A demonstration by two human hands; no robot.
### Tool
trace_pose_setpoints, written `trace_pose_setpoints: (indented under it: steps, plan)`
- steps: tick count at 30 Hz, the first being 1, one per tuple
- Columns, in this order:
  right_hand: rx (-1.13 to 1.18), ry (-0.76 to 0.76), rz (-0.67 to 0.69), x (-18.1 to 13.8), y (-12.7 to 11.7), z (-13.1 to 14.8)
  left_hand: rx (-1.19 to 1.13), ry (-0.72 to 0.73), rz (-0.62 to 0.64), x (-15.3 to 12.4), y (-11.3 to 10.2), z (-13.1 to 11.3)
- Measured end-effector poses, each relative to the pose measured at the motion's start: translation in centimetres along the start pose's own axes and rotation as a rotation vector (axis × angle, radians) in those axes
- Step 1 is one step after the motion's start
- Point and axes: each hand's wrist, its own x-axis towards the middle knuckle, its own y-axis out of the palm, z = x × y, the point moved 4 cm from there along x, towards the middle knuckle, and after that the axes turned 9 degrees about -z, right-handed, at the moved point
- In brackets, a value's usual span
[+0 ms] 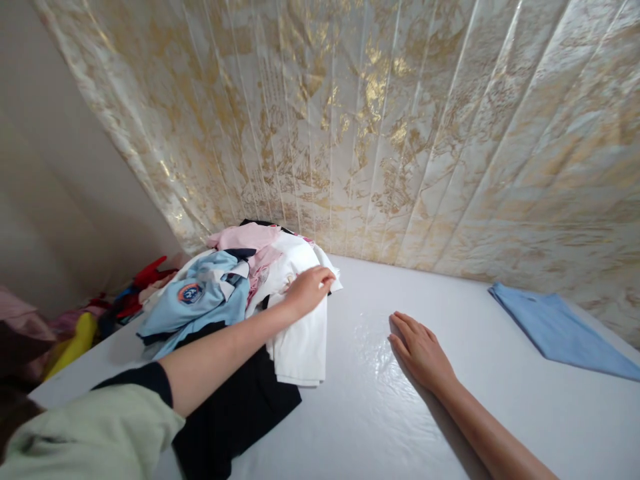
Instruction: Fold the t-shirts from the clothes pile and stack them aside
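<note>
My left hand reaches over a heap of clothes, its fingers pinched together at the right edge of a white garment. Just what lies between the fingertips is partly hidden. The white garment hangs down the front of the heap over a black garment. Left of that hand lies a crumpled light blue collared shirt with a round orange and blue badge. My right hand rests palm down on the white tabletop, fingers stretched out, holding nothing.
A folded blue garment lies flat at the table's right. Pink clothing sits atop the heap's back. More coloured clothes, including a yellow piece, lie beyond the left edge. A gold-patterned curtain hangs along the back.
</note>
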Motion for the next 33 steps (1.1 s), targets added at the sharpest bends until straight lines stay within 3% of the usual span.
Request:
trace_pose_setpoints:
  steps: [4,6,8,11,15,33]
  plan:
    - [-0.005,-0.001,-0.018,-0.1,-0.1,0.0,0.524,-0.088,-0.094,2.7,-8.5,4.2]
    - [-0.008,0.004,-0.014,-0.1,-0.2,0.0,0.698,-0.183,-0.006,3.4,-11.1,6.9]
    - [-0.010,0.007,-0.009,0.0,-0.4,0.1,0.745,-0.207,0.148,3.5,-12.1,9.0]
    - [-0.009,0.008,-0.008,0.0,-0.5,0.1,0.720,-0.188,0.266,3.2,-12.2,10.9]
    - [0.004,0.013,-0.012,-0.1,-0.6,0.1,0.695,-0.197,0.316,2.9,-11.7,11.8]
    - [0.041,0.013,-0.016,-0.1,-0.5,-0.3,0.673,-0.270,0.335,2.9,-11.3,11.8]
